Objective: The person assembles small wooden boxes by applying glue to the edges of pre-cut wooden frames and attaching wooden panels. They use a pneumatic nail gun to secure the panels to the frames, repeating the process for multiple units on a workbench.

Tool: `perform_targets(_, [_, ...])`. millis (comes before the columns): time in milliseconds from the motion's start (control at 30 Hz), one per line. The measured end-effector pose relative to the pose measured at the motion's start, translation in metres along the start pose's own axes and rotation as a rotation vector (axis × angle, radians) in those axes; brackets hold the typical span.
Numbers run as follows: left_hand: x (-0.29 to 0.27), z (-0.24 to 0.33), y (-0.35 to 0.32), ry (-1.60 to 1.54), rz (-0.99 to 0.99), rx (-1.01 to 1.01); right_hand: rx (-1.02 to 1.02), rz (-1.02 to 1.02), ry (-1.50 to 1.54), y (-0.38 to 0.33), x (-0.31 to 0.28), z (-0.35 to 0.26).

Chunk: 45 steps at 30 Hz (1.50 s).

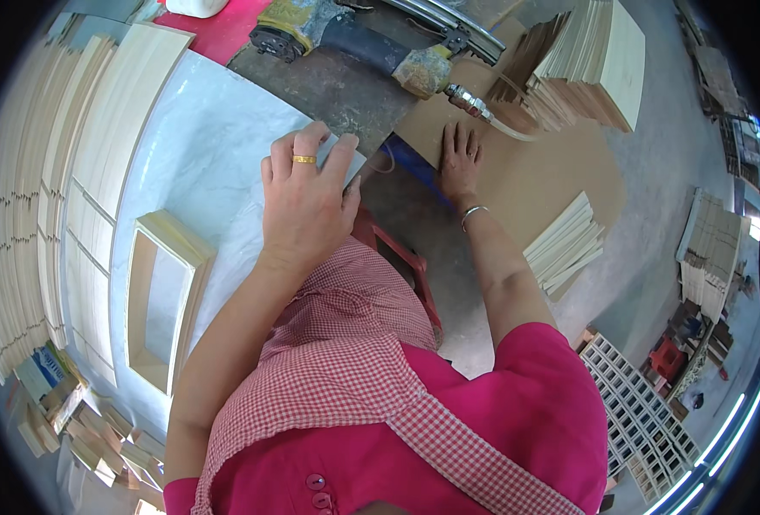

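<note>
Item one, the white marbled tabletop (200, 163): I saw it filling the left middle of the view, its near corner under the left hand. Item two, a brown board (526, 172) lying flat to the right, lower than the table. Item three, long pale wood slats (45, 197) ranked along the table's left edge, with flat pale panels (88, 249) beside them. Item four, a stack of thin pale boards (599, 60) at upper right, standing behind the brown board. Item five, an open rectangular wooden frame (161, 296) resting on the tabletop near the left forearm; I saw nothing inside it but the table surface. Item six, a smaller bundle of pale strips (569, 245) on the brown board's lower right edge. Item seven, a nail gun (354, 39) wrapped in worn tape, lying on a dark surface above both hands, its hose end just beyond the right fingertips. Item eight, a red stool (401, 262) between table and board, partly hidden by the apron.

The left hand (307, 202) lay palm down, fingers spread narrow, covering a small pale sheet (352, 163) at the table corner. The right hand (459, 163) lay flat on the brown board, fingers straight and close together, holding nothing.
</note>
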<state>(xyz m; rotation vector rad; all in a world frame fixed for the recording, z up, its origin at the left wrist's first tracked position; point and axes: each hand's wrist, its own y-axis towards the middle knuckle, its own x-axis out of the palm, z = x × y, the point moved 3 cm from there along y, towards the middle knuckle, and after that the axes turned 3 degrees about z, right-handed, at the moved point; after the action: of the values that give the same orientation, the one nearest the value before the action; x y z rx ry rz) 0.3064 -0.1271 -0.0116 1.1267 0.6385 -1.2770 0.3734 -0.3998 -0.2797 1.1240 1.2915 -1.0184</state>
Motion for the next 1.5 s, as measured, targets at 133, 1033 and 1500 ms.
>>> perform_targets(133, [-0.001, 0.001, 0.002, 0.007, -0.011, 0.000, 0.046, -0.036, -0.001, 0.018, 0.004, 0.006])
perform_targets(1033, [-0.064, 0.002, -0.052, -0.298, 0.206, 0.016, 0.326, 0.087, 0.051, 0.182, -0.327, 0.201])
perform_targets(1500, [-0.205, -0.055, -0.361, 0.143, 0.916, -0.933, -1.014, 0.082, 0.501, 0.057, -0.411, -0.229])
